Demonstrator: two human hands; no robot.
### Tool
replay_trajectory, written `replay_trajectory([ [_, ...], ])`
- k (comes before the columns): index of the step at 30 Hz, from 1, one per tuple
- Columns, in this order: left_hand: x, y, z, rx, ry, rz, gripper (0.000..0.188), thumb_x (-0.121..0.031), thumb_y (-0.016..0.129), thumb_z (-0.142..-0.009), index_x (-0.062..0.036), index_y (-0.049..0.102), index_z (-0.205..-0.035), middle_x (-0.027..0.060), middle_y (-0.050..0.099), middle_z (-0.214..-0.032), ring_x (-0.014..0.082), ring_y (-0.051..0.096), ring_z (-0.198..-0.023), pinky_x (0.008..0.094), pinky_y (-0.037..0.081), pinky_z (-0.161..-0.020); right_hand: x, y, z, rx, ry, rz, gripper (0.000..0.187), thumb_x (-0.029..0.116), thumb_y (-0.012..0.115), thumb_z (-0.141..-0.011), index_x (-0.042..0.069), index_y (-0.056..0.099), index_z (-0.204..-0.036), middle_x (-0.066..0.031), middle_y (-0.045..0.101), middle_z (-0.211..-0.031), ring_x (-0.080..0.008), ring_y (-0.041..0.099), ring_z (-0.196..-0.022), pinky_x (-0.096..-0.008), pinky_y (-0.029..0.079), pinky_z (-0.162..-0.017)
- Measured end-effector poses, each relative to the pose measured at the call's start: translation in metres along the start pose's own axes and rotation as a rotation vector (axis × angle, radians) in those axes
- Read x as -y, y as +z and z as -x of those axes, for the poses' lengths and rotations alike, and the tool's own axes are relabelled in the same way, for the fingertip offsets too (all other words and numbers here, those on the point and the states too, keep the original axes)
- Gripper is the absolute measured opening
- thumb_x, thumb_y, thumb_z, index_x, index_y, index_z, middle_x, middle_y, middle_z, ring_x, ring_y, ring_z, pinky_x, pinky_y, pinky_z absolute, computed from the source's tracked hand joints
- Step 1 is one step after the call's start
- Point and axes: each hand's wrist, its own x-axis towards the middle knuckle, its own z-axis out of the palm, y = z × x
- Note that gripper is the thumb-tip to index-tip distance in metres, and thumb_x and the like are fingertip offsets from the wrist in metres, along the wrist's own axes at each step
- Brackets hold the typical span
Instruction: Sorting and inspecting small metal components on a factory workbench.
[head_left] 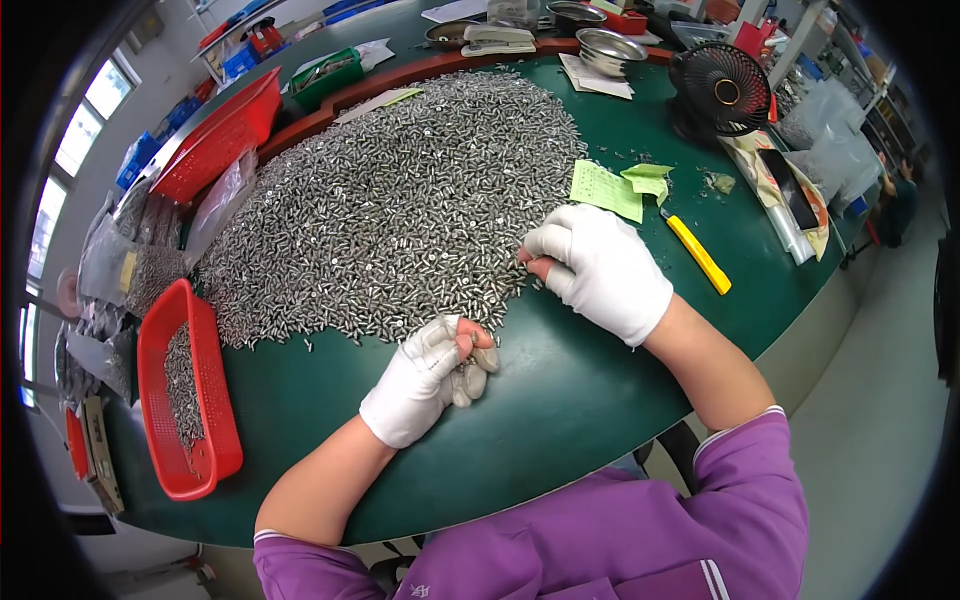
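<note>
A broad heap of small silver metal pins (420, 190), short and rod-shaped like rivets or screws, covers much of the green table. My left hand (430, 375), in a white glove with bare fingertips, is at the heap's near edge. Its fingers are curled inward, thumb against forefinger, around a few of the metal pins. Farther right, my right hand (595, 265) wears a matching glove and reaches to the heap's right edge. Thumb and forefinger are pinched together among the outermost pins; whatever is between the tips is too small to make out.
A red basket (222, 420) with more pins stands at the left. Beyond my right hand lie green paper slips (607, 190) and a yellow utility knife (697, 252). A black fan (720, 88), a phone (788, 188) and a metal bowl (610, 45) sit farther back.
</note>
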Motion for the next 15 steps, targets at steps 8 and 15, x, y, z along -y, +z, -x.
replay_trajectory([
  [8, 0.001, -0.003, -0.001, -0.013, 0.031, -0.022, 0.039, -0.042, 0.059, -0.093, -0.0067, 0.056, -0.11, 0.0056, 0.061, -0.093, 0.0121, 0.053, -0.069, 0.0241, 0.042, -0.057, -0.012, -0.003, 0.0, 0.264, 0.033, 0.005, 0.008, 0.015, 0.066, -0.077, 0.011, 0.068, -0.084, -0.0076, 0.061, -0.084, -0.028, 0.06, -0.083, -0.0395, 0.05, -0.072],
  [15, 0.002, -0.004, 0.0, -0.016, 0.012, -0.012, 0.037, -0.04, 0.06, -0.093, -0.0068, 0.056, -0.11, 0.0051, 0.061, -0.092, 0.0113, 0.053, -0.069, 0.0234, 0.042, -0.057, -0.007, 0.009, 0.001, 0.274, 0.011, 0.059, 0.007, 0.016, 0.065, -0.079, 0.011, 0.067, -0.083, -0.0088, 0.06, -0.083, -0.0284, 0.061, -0.083, -0.0403, 0.05, -0.073],
])
